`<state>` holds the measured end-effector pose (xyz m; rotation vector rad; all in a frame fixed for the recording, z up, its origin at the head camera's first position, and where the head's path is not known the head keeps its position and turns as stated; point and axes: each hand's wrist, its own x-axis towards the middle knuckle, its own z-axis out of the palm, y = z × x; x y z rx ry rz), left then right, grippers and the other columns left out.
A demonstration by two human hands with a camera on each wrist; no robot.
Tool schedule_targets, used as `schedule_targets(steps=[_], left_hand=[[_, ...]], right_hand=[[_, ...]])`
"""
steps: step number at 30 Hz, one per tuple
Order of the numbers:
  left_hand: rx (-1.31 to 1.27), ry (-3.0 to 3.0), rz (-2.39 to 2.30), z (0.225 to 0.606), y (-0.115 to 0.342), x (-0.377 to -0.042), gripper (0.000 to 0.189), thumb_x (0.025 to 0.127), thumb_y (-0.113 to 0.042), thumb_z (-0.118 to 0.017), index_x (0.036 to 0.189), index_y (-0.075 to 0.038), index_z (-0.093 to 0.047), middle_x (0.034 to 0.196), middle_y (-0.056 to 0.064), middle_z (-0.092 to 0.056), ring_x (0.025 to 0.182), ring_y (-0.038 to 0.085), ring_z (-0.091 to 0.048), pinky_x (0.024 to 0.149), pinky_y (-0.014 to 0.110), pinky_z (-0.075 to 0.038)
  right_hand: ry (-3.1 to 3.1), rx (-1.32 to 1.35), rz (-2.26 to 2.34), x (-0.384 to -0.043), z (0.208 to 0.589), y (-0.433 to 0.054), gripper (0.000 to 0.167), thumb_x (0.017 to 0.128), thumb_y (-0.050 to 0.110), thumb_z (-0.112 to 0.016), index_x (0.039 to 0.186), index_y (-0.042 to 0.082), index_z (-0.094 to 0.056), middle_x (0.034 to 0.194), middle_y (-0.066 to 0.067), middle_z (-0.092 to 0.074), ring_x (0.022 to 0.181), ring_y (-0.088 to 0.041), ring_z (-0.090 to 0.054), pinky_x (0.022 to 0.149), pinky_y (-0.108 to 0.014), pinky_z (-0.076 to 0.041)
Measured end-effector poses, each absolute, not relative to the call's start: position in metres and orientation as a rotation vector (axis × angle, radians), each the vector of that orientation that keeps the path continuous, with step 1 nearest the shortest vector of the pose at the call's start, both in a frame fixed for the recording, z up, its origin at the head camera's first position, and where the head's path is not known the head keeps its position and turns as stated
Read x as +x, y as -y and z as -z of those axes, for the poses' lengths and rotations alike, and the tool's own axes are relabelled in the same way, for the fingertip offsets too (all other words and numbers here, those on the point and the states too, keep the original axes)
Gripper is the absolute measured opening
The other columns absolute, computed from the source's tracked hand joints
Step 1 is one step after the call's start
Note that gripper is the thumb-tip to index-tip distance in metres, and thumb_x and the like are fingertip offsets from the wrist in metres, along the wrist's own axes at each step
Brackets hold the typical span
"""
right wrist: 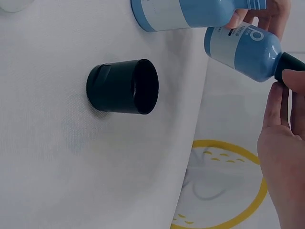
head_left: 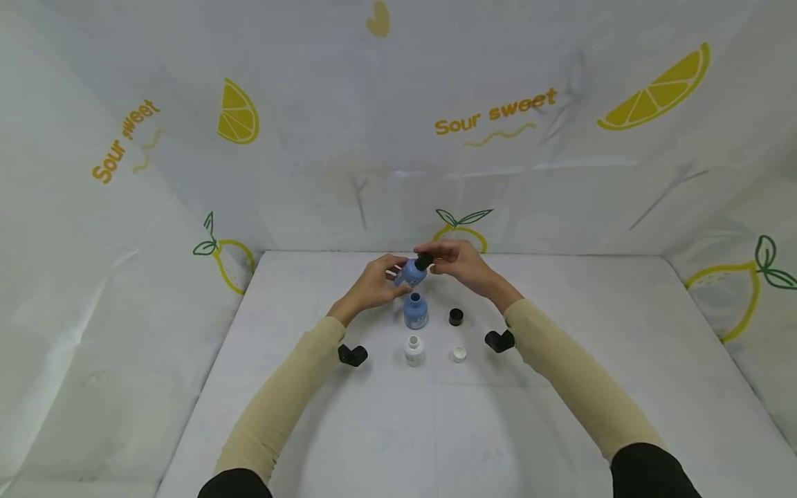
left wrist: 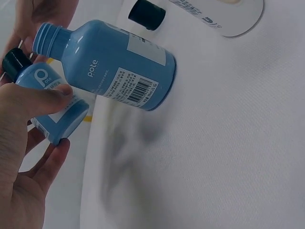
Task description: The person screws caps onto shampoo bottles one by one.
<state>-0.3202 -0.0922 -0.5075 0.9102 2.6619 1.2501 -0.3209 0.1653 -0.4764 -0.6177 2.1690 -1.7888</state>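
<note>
Hands point(head_left: 371, 283) point(head_left: 465, 265) grip a blue bottle point(head_left: 412, 272) and its cap point(head_left: 424, 261)

Diffuse, greyish light; soft shadows on white tabletop point(head_left: 392, 429). Wrist views dimmer, bluish. Head view: lettering on held blue bottle point(head_left: 411, 272) illegible.

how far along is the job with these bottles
If it's uncapping, two look done: the white bottle and standing blue bottle are open, white cap and black cap beside them. In hand: the left hand grips another blue bottle, the right hand holds the dark cap on it. Remaining, probably: removing that cap.
</note>
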Motion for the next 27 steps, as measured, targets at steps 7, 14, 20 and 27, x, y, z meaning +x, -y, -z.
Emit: schedule_targets(steps=[7, 14, 20, 27], left_hand=[[0.906, -2.661, -1.252, 0.5053, 0.0906, -0.3212, 0.059, 0.092, -0.008, -0.087, 0.144, 0.004, -0.062, 0.138, 0.022, -0.068, 0.123, 0.036, -0.072, 0.104, 0.041, -0.066], [0.905, -2.658, -1.244, 0.5053, 0.0898, -0.3223, 0.059, 0.092, -0.01, -0.087, 0.145, 0.003, -0.062, 0.139, 0.021, -0.068, 0.124, 0.035, -0.072, 0.105, 0.04, -0.066], [0.906, -2.662, -1.244, 0.5055, 0.0882, -0.3218, 0.058, 0.092, -0.01, -0.087, 0.144, 0.003, -0.063, 0.138, 0.021, -0.068, 0.123, 0.035, -0.072, 0.105, 0.04, -0.066], [0.902, -2.652, -1.256, 0.5038, 0.0869, -0.3208, 0.059, 0.092, -0.009, -0.086, 0.145, 0.003, -0.062, 0.139, 0.021, -0.068, 0.123, 0.035, -0.072, 0.104, 0.04, -0.066]], right_hand=[[-2.206, -0.581, 1.789, -0.3212, 0.4774, -0.1655, 0.04, 0.101, 0.0, -0.071, 0.141, 0.003, -0.069, 0.143, -0.024, -0.068, 0.123, -0.013, -0.072, 0.103, -0.022, -0.063], [-2.262, -0.518, 1.766, -0.3193, 0.4748, -0.1646, 0.043, 0.098, 0.002, -0.077, 0.14, 0.0, -0.068, 0.139, -0.02, -0.07, 0.122, -0.02, -0.072, 0.099, -0.021, -0.064], [-2.291, -0.481, 1.755, -0.3196, 0.4751, -0.1628, 0.047, 0.098, 0.003, -0.079, 0.141, -0.007, -0.064, 0.132, -0.02, -0.071, 0.118, -0.026, -0.072, 0.093, -0.016, -0.062], [-2.338, -0.429, 1.736, -0.3189, 0.4741, -0.1604, 0.043, 0.096, 0.013, -0.084, 0.133, -0.002, -0.068, 0.126, -0.018, -0.071, 0.108, -0.021, -0.071, 0.089, -0.015, -0.061]])
